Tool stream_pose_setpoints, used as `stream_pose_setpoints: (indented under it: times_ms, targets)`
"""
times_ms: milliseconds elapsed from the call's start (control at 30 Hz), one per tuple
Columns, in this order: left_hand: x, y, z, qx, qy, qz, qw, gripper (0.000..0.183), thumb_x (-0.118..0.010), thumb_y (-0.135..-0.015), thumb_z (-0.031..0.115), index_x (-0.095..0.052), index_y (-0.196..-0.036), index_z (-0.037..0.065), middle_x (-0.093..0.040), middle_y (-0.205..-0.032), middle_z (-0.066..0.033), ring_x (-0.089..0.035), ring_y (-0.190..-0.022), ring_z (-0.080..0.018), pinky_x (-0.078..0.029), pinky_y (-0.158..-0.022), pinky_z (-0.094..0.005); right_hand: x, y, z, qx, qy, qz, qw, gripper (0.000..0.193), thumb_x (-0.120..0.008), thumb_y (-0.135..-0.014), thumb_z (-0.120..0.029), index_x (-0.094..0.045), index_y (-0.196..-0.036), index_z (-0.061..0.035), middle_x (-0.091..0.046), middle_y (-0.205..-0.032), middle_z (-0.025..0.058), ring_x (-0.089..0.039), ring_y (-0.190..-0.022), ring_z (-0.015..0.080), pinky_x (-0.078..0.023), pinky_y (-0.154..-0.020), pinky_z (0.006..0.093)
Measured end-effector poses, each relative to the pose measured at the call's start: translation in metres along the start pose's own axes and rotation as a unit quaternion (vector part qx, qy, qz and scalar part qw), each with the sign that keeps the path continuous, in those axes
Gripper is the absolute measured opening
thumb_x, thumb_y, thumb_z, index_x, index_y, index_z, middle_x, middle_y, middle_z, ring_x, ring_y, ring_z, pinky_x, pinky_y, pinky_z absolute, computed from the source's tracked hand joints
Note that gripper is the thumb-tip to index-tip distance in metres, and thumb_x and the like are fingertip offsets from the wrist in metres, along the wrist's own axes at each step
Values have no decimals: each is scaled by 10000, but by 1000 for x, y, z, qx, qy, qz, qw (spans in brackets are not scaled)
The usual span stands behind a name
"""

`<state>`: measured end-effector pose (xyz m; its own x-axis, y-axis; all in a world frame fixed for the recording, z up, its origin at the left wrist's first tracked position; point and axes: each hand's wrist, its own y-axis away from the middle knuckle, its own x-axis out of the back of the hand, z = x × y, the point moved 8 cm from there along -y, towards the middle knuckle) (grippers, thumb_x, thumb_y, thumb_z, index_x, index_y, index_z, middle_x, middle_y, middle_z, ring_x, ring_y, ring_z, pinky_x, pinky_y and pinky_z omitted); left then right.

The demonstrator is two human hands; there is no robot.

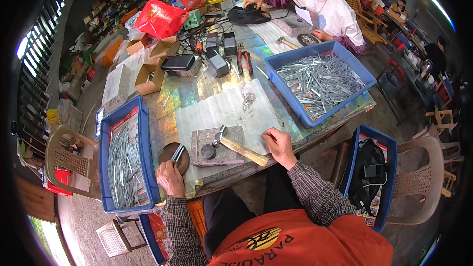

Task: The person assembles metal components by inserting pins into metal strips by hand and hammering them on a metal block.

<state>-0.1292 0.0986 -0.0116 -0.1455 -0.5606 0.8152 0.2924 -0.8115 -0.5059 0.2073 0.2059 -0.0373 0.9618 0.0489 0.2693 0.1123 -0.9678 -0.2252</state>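
My left hand (pixel 170 179) is closed on slim silvery metal strips (pixel 178 152), which look like tweezers, over a round brown dish (pixel 184 163). Beside it sits a grey stone block (pixel 229 153). On the block lies a hammer (pixel 241 149), its wooden handle pointing toward my right hand and overhanging the block's edge. A small dark round disc (pixel 208 152) rests on the block too. To the right of the block my right hand (pixel 279 146) hovers by the table edge, fingers curled together; whatever they pinch, if anything, is too small to make out.
A blue tray (pixel 144 143) of metal strips stands at left, another blue tray (pixel 308 118) at far right. White paper (pixel 197 111) holds tiny bits. Pliers (pixel 243 60), black boxes and cables lie farther back. Across the table a person (pixel 327 10) handles a black bag (pixel 246 16).
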Motion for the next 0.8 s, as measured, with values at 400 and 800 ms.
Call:
stream_pose_setpoints:
  times_ms: [400,800]
  targets:
    - [4,-4,1,-32,-14,18,999,62,-581,-720,50,-560,-777,59,-543,-783,-124,-537,-759,-332,-433,-674,-434,-3,-3,12,-15,-18,7,1000,98,-583,-839,-78,-603,-836,18,-537,-614,37,-492,-579,68,-403,-528,240]
    - [3,-6,-1,-18,-10,35,999,77,-607,-733,70,-607,-810,66,-552,-765,-103,-550,-769,-317,-422,-682,-428,-3,-3,12,1,-13,10,1000,78,-581,-840,-52,-591,-818,22,-488,-608,-23,-419,-563,25,-338,-489,205]
